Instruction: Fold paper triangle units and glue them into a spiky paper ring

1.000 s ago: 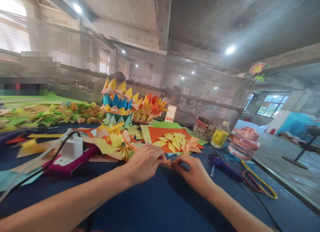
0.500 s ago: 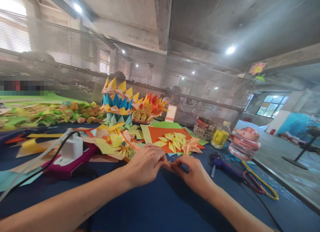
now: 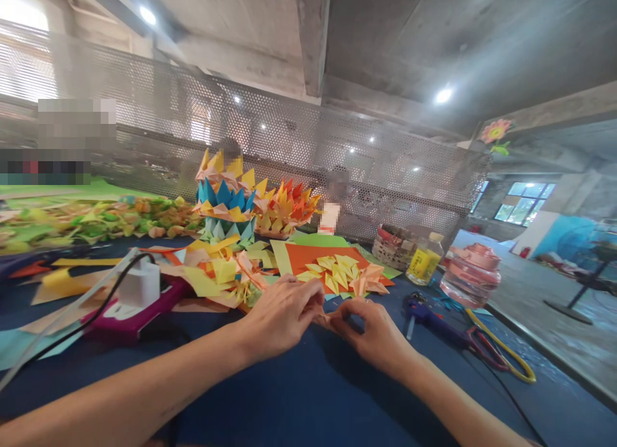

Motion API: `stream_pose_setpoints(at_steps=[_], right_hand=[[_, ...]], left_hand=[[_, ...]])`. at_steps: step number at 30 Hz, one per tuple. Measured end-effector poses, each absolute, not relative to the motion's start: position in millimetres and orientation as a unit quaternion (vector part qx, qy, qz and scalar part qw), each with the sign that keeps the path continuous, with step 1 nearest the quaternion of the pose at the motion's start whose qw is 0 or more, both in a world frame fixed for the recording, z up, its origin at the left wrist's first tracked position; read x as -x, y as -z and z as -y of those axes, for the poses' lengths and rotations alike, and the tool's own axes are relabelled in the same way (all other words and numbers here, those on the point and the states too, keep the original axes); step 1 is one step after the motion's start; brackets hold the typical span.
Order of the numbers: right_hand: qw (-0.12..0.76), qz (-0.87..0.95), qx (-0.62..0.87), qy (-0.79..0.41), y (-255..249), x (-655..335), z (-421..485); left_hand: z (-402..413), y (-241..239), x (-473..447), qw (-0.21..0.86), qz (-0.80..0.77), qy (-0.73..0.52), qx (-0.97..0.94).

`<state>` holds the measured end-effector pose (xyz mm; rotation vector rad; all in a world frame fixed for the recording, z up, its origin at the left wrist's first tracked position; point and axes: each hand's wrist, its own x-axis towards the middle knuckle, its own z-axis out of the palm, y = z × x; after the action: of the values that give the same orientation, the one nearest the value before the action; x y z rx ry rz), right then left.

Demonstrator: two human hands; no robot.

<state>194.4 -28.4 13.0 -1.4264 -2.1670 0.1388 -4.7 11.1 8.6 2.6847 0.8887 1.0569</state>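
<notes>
Pinching now with left hand [image 3: 286, 316] and right hand [image 3: 369, 329], close together, at either side of a small peach paper piece [image 3: 324, 319], over the blue table [image 3: 274, 395]! Just beyond: folded yellow pieces [image 3: 336, 275] on an orange sheet [image 3: 299, 254]. Out right: a yellow-labelled bottle [image 3: 424, 262] beside a basket [image 3: 391, 249].

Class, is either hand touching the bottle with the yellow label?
No: left hand and right hand pinch peach paper, away from the bottle.

Open near tabletop [image 3: 274, 399], power strip [image 3: 138, 320] (cabled) blocking left
</notes>
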Motion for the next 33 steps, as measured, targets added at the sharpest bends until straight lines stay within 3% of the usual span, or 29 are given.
stream_pose_setpoints(at_steps=[6, 12, 23, 33], right_hand=[[0.310, 0.792, 0.519, -0.081, -16.8, -193.1, 31.9], [0.285, 0.802, 0.514, -0.110, -10.9, -191.5, 29.2], [0.272, 0.833, 0.480, 0.042, -5.7, -188.4, 34.1], [0.249, 0.856, 0.452, 0.035, -6.6, -184.7, 35.2]], left_hand=[[-7.8, -7.9, 4.1, 0.069, -0.251, -0.366, -0.894], [-6.5, -4.0, 1.1, 0.073, -0.217, -0.385, -0.894], [-9.3, 0.3, -1.6, 0.048, -0.224, -0.349, -0.909], [-10.4, 0.4, -2.5, 0.022, -0.227, -0.335, -0.914]])
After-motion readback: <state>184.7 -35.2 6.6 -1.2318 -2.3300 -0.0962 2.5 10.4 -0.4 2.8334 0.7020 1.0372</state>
